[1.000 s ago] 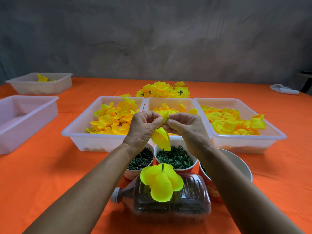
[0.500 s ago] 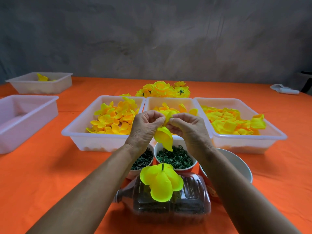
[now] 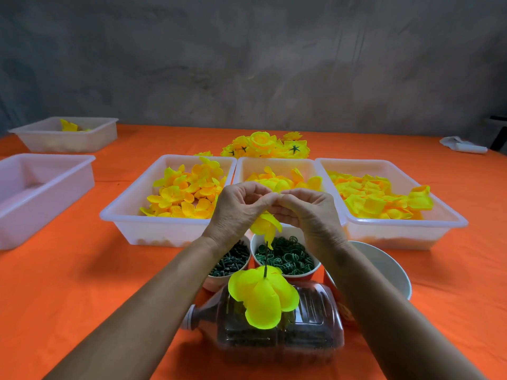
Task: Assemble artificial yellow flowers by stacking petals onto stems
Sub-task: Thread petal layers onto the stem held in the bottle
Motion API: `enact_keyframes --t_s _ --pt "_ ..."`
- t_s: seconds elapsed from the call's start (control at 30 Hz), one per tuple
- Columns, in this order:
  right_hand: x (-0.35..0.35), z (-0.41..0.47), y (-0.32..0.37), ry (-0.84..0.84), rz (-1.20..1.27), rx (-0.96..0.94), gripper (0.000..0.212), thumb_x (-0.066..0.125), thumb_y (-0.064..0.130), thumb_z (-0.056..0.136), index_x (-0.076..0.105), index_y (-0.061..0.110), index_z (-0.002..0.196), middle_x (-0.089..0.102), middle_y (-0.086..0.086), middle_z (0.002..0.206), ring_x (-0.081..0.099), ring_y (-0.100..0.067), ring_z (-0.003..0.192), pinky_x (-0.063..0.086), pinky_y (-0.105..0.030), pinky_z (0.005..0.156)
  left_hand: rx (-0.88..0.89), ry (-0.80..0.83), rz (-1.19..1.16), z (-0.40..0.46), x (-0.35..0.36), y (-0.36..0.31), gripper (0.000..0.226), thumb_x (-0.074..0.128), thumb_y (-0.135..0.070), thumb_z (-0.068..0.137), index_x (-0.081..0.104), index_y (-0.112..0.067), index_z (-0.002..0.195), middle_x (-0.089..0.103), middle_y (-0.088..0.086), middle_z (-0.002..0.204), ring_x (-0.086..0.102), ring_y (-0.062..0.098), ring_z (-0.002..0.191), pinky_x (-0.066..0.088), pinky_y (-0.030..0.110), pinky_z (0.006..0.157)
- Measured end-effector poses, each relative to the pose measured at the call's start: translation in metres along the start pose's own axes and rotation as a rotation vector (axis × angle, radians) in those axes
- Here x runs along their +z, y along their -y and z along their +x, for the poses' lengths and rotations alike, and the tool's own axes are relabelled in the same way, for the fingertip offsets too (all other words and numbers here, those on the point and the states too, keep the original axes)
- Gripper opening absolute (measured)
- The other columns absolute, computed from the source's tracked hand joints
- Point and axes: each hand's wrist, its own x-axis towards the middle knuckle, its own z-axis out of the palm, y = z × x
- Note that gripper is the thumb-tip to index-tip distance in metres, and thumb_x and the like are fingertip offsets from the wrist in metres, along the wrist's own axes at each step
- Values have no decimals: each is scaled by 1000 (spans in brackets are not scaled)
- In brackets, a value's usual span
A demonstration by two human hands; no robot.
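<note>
Your left hand and right hand meet fingertip to fingertip above the cups, fingers curled, both pinching a yellow petal piece on a thin green stem. Lower petal layer sits on the same stem, in front of the near bottle
</note>
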Motion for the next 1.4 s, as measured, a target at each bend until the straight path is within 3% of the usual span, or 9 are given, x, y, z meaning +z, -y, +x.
enact_keyframes --t_s 0.1,0.33,0.53,0.63,0.73,1.03,1.17,1.3,1.4 --pt "0 0 0 -3 37 32 19 62 -6 82 68 6 69 71 -11 64 70 -19 58 55 -24 53 51 43 100 1 -2 2 14 65 -5 87 70 3 97 72 21 89 69 34 84 57 42 80" --pt "3 0 -3 -3 68 82 21 65 -4 81 70 10 65 72 -12 67 71 -20 62 54 -24 54 93 2 129 1 -1 5 13 61 -3 89 71 4 89 71 19 82 64 18 74 56 33 72" --pt "3 2 -2 -13 67 103 18 62 -5 82 67 6 69 71 -10 64 70 -17 59 55 -24 54 -24 -51 -30 3 3 7 17 61 -2 89 69 -9 75 66 -8 62 59 -2 57 49 14 58" --pt "2 2 -2 -18 47 92 16 62 -5 82 66 5 70 71 -9 63 69 -16 58 56 -25 55 -50 -50 -38 3 4 6 17 61 -4 89 69 -10 75 65 -4 63 58 0 58 49 15 59" --pt "0 0 -4 -4 -37 36 15 64 -4 82 67 5 70 70 -9 60 67 -14 55 56 -24 55 -56 4 -40 2 4 5 22 64 -17 88 68 2 78 66 19 73 57 15 68 48 30 66" --pt "4 3 -7 -52 -33 84 16 67 -4 78 66 6 65 68 -10 58 65 -15 53 58 -27 58 -160 -58 -118 5 4 6 17 61 -6 88 64 -3 72 58 10 67 51 19 65 45 30 63" --pt "4 3 -9 -45 -84 43 15 66 -5 79 66 5 67 68 -9 58 65 -14 53 56 -25 57 -191 -68 -166 5 7 5 27 63 -15 88 64 12 81 60 14 72 53 21 66 46 31 65" --pt "6 1 -12 -7 -211 -26 17 65 -5 80 67 6 68 68 -5 57 66 -14 54 55 -24 55 -196 -90 -124 7 5 6 25 66 -14 86 63 10 80 59 14 71 53 20 63 46 26 60" --pt "5 3 -12 -48 -150 10 16 65 -6 80 66 6 68 67 -7 56 66 -15 53 56 -27 57 -264 -70 -181 8 4 7 25 62 -12 89 64 12 87 63 14 71 59 18 60 51 29 58"
